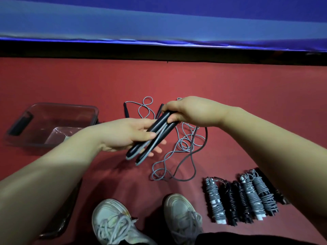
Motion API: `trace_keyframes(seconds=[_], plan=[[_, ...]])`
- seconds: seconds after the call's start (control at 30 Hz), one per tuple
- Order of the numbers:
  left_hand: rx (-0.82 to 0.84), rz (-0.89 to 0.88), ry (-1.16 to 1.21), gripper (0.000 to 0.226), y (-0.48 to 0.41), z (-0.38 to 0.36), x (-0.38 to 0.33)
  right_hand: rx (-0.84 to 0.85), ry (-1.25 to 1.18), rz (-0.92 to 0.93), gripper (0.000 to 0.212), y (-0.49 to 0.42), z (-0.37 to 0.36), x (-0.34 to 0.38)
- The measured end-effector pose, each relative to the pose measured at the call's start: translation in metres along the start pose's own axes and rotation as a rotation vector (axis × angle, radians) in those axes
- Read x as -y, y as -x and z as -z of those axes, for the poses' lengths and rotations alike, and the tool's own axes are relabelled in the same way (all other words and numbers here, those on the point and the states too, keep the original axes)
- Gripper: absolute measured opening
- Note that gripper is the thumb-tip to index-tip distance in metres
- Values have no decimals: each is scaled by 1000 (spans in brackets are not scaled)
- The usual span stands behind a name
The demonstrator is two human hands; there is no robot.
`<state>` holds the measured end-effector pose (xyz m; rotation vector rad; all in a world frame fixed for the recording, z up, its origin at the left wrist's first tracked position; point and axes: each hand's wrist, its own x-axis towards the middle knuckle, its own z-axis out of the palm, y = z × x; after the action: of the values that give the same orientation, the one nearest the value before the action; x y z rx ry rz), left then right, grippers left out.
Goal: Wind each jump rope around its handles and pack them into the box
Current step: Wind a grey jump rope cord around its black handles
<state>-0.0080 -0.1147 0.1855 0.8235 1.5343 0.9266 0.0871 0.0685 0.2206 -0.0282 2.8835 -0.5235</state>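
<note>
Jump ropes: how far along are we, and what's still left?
Done: a row of wound bundles lies on the floor at right. In hand: the left hand and right hand hold a pair of handles together, with no rope wound on them yet. Left: the loose ropes tangled on the floor need winding, then everything needs packing; I see no bundles in the box.
</note>
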Motion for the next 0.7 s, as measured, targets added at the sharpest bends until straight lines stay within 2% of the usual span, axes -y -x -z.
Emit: trace_keyframes(seconds=[0.1, 0.2, 0.37, 0.47, 0.57, 0.63, 0.7], plan=[[-138, -7, -50, 13, -3, -10, -4, -21, 32, 4, 36, -3, 1, 3], [-247, 5, 11, 5, -3, -25, -5, -58, -8, 11, 35, -4, 2, 5], [-256, -15, 26, 11, -7, -36, 7, -52, -19, 23, 37, -2, 0, 6], [-264, -40, 10, 10, -7, -37, 9, -89, -144, 21, 38, 1, 2, 2], [-266, -63, 25, 12, -8, -35, 9, -73, -179, -26, 50, 6, 14, -2], [-263, -64, -9, 14, -10, -33, 8, -10, -98, -75, 47, 9, 18, -4], [-270, -45, -55, 14, -13, -29, 8, 30, 73, -132, 34, 10, 18, -5]])
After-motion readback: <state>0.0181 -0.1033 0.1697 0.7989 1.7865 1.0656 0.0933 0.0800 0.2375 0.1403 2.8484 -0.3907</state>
